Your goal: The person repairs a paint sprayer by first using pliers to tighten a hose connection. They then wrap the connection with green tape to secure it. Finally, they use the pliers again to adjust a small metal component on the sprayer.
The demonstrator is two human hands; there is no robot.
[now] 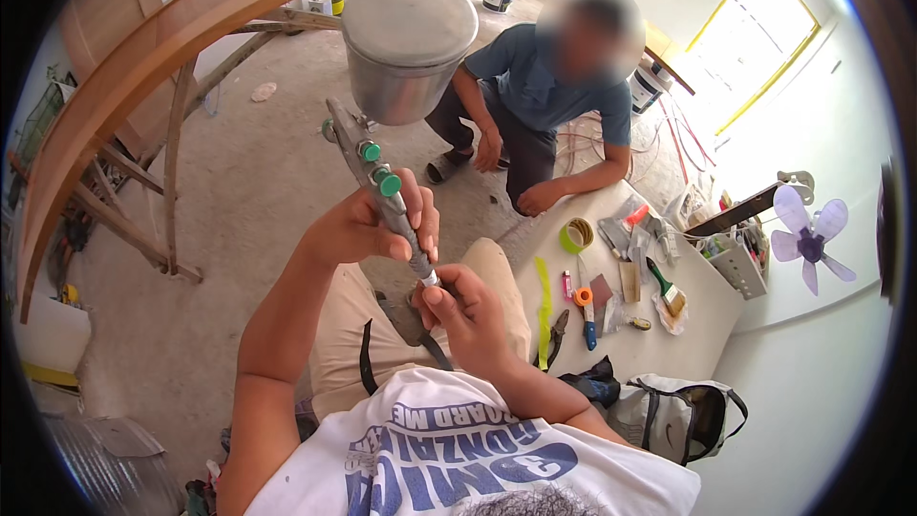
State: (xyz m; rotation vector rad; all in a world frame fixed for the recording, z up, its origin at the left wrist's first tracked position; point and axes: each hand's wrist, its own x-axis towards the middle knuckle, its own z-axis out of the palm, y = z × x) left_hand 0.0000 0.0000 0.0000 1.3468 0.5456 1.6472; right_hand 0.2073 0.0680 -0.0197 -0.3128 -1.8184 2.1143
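Observation:
A metal paint spray gun (394, 212) with green knobs is held up in front of my lap. Its large silver cup (409, 62), lid on, sits at the far end. My left hand (358, 227) is wrapped round the gun's handle below the knobs. The fingers of my right hand (466, 313) are closed on the fitting (429, 278) at the handle's lower end. Whether a hose joins that fitting is hidden by my hand.
Opposite me a person in a blue shirt (540, 72) crouches, leaning on a pale tabletop (669, 363). On it lie a paintbrush (667, 288), a green tape roll (576, 235), scrapers and pliers. A bag (659, 416) and a purple fan (812, 240) are at right, a curved wooden frame (115, 86) at left.

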